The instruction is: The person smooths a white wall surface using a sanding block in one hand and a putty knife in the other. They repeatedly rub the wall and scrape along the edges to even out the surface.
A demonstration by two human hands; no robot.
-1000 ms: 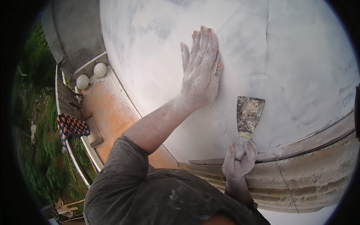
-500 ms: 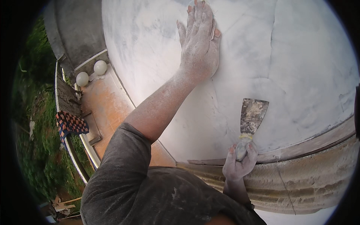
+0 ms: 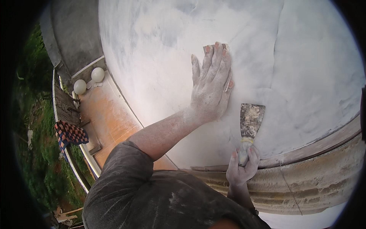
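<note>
Person's left hand (image 3: 212,86) flat, fingers extended, over a small sheet (image 3: 227,46) against a white wall (image 3: 164,80), right hand (image 3: 241,171) gripping a scraper (image 3: 252,120) by its handle, blade upward, below the left.

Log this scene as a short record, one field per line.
Left hand: left hand flat against the white wall, fingers extended; a thin piece shows at the fingertips, kind unclear
Right hand: right hand gripping a scraper by its handle
Scraper blade: stained, pointing up in the picture; wall contact unclear
Skin: pale dust on both hands
Left background: two white globes, checked cloth on a railing
</note>
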